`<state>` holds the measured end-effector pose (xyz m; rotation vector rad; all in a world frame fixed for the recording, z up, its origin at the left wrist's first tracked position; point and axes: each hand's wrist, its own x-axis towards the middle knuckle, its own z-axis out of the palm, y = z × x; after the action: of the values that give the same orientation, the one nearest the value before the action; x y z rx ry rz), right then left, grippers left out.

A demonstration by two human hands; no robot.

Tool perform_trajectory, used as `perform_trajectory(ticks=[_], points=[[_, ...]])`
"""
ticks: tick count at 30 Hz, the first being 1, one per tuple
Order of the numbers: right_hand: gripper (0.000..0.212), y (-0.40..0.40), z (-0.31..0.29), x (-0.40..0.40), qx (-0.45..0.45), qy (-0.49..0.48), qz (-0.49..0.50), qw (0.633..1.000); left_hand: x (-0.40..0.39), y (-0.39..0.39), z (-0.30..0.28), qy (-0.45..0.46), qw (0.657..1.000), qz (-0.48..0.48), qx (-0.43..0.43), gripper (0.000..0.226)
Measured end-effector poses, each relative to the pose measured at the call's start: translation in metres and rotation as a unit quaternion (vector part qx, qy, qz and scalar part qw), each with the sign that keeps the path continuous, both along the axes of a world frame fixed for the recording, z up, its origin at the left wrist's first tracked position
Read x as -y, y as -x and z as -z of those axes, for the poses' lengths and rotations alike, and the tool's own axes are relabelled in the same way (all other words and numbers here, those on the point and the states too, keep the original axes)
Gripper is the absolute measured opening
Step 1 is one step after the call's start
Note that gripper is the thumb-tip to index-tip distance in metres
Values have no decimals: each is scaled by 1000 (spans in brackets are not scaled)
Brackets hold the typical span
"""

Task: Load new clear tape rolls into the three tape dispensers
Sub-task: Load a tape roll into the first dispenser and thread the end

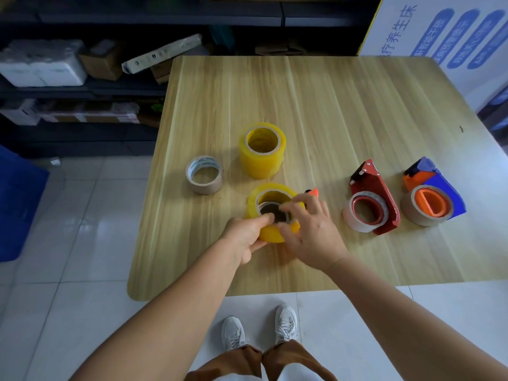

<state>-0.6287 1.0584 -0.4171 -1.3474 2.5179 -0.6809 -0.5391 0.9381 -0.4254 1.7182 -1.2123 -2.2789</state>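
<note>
A yellowish clear tape roll (254, 199) sits near the table's front, with a dark hub showing inside its core and an orange dispenser part (313, 192) poking out behind it. My left hand (244, 235) grips the roll's near side, fingers reaching into the core. My right hand (310, 229) curls over the roll's right rim, fingertips at the hub. A taller stack of the same tape (261, 154) stands behind. To the right lie a red dispenser (376, 199) and a blue-and-orange dispenser (437, 193), each with a nearly spent roll on it.
A nearly empty brown roll (205, 174) lies left of the yellow stack on the wooden table (343, 105). Dark shelves with boxes run along the back left, a blue bin (16, 204) stands on the floor at left, and a white printed carton (453, 37) is at back right.
</note>
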Motion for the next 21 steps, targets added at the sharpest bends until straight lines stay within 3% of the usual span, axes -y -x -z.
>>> perform_trajectory(ticks=[3,7,13,21], points=[[52,15,-8,14,72,-76,80,991,0,1,-2,-23,999,25,-14,28],[51,25,-6,25,37,-176,66,982,-1,2,-6,-3,999,42,0,24],[52,24,1,24,22,-166,59,984,0,7,-5,64,997,19,46,36],[48,27,-7,30,56,-150,41,986,1,9,-12,77,994,18,76,22]])
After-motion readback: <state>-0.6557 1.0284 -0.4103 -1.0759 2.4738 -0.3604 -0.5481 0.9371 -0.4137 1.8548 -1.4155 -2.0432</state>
